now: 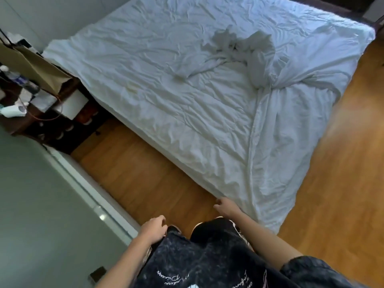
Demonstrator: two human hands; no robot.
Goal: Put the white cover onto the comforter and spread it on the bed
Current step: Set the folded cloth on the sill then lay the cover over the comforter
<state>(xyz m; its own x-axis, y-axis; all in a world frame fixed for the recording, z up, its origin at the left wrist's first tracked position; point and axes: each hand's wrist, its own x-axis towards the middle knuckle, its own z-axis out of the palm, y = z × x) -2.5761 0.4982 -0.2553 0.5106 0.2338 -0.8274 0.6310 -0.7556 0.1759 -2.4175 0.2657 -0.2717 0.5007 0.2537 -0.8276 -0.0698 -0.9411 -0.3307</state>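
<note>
The bed (68, 50) fills the upper middle of the head view. A wrinkled white comforter (187, 121) lies spread over it, its near corner hanging down to the floor. A bunched heap of white cover fabric (243, 53) sits on top toward the right, with one fold trailing off to the right edge. My right hand (225, 205) reaches to the comforter's near corner, fingers loosely curled, touching or just short of the cloth edge. My left hand (153, 226) hangs by my hip with loosely curled fingers, holding nothing.
A dark nightstand (31, 113) with bottles, a paper bag (35, 65) and an orange cable stands left of the bed. A grey wall or door (41, 204) runs along the left. Wooden floor (133, 169) lies between it and the bed, and right of the bed too.
</note>
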